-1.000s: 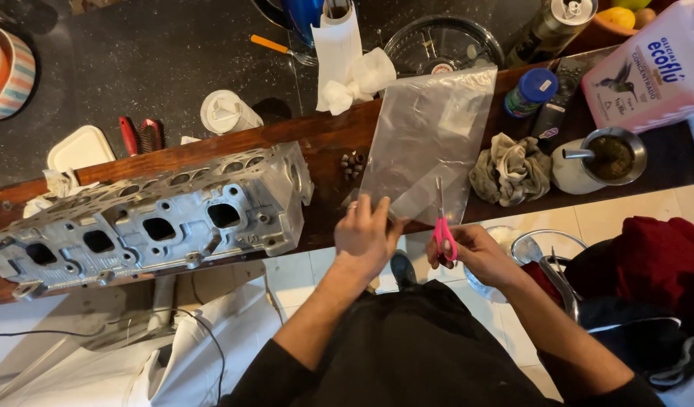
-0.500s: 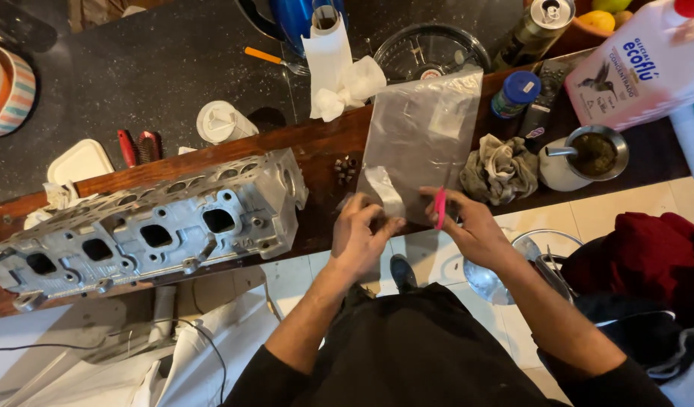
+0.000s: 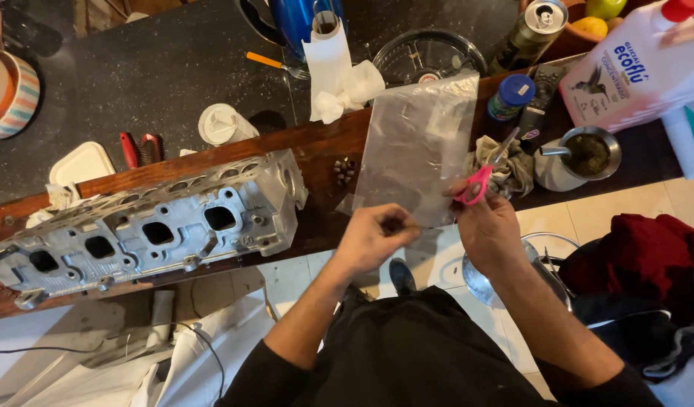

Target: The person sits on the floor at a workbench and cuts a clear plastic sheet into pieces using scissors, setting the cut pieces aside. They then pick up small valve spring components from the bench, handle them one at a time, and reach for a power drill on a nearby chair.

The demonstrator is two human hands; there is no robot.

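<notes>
Two hands work at the worktop's (image 3: 317,143) near edge: left hand (image 3: 373,237) pinches the clear plastic bag's (image 3: 418,147) lower corner, right hand (image 3: 489,226) grips pink scissors (image 3: 479,179). Beyond, engine cylinder head (image 3: 147,226) lies leftward, rag (image 3: 505,166) crowds rightward.

Black long-sleeve top, sleeves pushed up to forearms, bare hands, dark shoe below

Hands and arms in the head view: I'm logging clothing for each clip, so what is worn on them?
Both hands, left and right, are bare: no gloves, rings or watch visible. Forearms are bare too, with black sleeves pushed up near the elbows, matching the black top.
</notes>
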